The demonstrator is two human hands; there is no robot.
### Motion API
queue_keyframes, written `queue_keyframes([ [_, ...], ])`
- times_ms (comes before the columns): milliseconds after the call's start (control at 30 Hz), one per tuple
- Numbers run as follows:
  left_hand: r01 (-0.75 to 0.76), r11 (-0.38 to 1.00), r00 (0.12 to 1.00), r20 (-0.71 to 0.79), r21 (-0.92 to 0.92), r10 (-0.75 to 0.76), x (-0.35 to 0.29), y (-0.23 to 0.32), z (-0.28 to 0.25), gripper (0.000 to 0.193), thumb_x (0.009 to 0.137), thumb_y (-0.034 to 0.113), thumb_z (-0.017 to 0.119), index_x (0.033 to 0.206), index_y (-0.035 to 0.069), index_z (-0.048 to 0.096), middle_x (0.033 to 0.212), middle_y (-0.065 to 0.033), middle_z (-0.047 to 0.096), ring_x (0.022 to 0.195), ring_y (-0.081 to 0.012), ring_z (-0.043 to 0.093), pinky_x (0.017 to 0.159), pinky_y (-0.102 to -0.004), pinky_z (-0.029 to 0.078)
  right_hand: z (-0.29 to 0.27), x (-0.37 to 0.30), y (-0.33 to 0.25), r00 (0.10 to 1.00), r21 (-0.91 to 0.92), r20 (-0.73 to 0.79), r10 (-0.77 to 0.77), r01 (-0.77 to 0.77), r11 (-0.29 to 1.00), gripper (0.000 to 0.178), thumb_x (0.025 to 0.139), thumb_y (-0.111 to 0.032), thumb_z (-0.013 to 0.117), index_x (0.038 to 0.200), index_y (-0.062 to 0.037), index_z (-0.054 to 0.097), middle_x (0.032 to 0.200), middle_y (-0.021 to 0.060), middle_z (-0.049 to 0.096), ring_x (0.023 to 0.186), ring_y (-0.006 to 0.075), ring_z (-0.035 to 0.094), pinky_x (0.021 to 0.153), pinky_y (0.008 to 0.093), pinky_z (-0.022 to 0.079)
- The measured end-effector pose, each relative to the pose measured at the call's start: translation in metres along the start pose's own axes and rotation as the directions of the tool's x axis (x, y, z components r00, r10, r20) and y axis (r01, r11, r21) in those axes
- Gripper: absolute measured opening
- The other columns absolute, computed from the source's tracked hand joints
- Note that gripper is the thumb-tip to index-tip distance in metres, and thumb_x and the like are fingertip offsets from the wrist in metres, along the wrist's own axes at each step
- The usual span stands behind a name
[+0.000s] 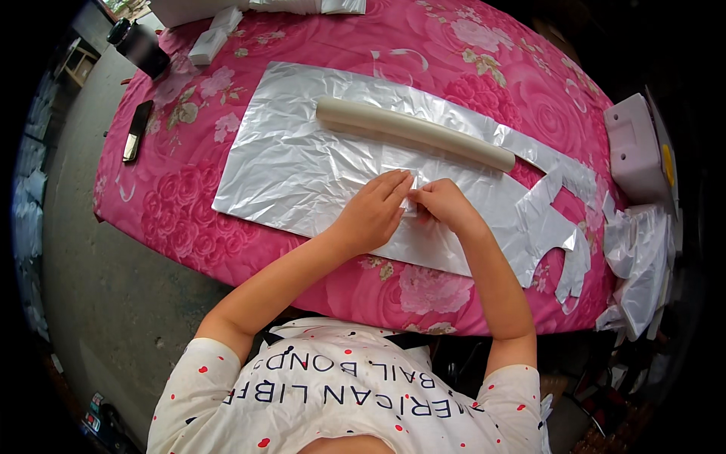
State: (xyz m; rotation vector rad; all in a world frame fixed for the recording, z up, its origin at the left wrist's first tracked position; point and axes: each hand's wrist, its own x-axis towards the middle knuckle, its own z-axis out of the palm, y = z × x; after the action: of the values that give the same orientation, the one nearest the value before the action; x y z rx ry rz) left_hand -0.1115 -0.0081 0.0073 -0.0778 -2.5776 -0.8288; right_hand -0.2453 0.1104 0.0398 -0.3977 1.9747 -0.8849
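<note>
A stack of thin, silvery-white plastic carrier bags [272, 163] lies flat and creased, with its cut-out handles at the right. My left hand [374, 212] rests on it, fingers stretched out and side by side. Close to those fingertips, my right hand [445, 203] is closed in a pinch, thumb against fingers. A small pale, shiny piece [409, 206] shows between the two hands; my fingers partly cover it, and its kind is unclear. Beyond both hands, a long beige tube [416, 135] lies slantwise across the bags.
The table wears a pink floral cloth [189, 204]. A black phone [138, 131] and a dark bottle [139, 47] are at the left. Folded white stacks [215, 36] sit at the back. On the right are a pale box [639, 144] and bunched white plastic bags [639, 257].
</note>
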Motion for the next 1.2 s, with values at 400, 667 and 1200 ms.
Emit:
queue_keyframes([
  [400, 0.073, 0.981, 0.979, 0.172, 0.182, -0.105, 0.000, -0.006, 0.023, 0.105, 0.073, 0.060, 0.056, 0.138, -0.010, 0.013, 0.144, -0.0249, 0.019, 0.136, -0.0349, 0.015, 0.111, -0.0452, 0.010, 0.006, -0.001, 0.008, 0.994, -0.067, -0.087, -0.063, 0.058, 0.996, 0.024, 0.076, -0.020, 0.063, 0.066, 0.0017, 0.060, 0.058, 0.0073, 0.060, 0.047, 0.0147, 0.055, 0.046, 0.0275, 0.042],
  [667, 0.063, 0.980, 0.984, 0.153, 0.189, -0.093, -0.002, -0.007, 0.027, 0.106, 0.076, 0.063, 0.052, 0.139, -0.009, 0.006, 0.145, -0.0256, 0.014, 0.137, -0.0350, 0.011, 0.111, -0.0459, 0.006, 0.022, -0.032, 0.014, 0.911, -0.338, -0.316, -0.266, 0.154, 0.929, 0.019, 0.069, -0.014, 0.067, 0.078, -0.0002, 0.058, 0.068, 0.0125, 0.062, 0.066, 0.0263, 0.062, 0.061, 0.0342, 0.048],
  [1200, 0.749, -0.171, 0.498, 0.714, -0.640, -0.492, -0.152, 0.036, -0.079, 0.024, 0.091, 0.008, 0.050, 0.113, -0.001, 0.054, 0.103, -0.0103, 0.063, 0.095, -0.0137, 0.060, 0.086, -0.0274, 0.047, 0.083, 0.012, 0.017, 0.643, -0.732, -0.030, -0.766, 0.508, 0.455, 0.072, 0.086, -0.041, 0.052, 0.141, -0.0063, 0.022, 0.145, 0.0192, 0.021, 0.135, 0.0336, 0.017, 0.109, 0.0444, 0.014],
])
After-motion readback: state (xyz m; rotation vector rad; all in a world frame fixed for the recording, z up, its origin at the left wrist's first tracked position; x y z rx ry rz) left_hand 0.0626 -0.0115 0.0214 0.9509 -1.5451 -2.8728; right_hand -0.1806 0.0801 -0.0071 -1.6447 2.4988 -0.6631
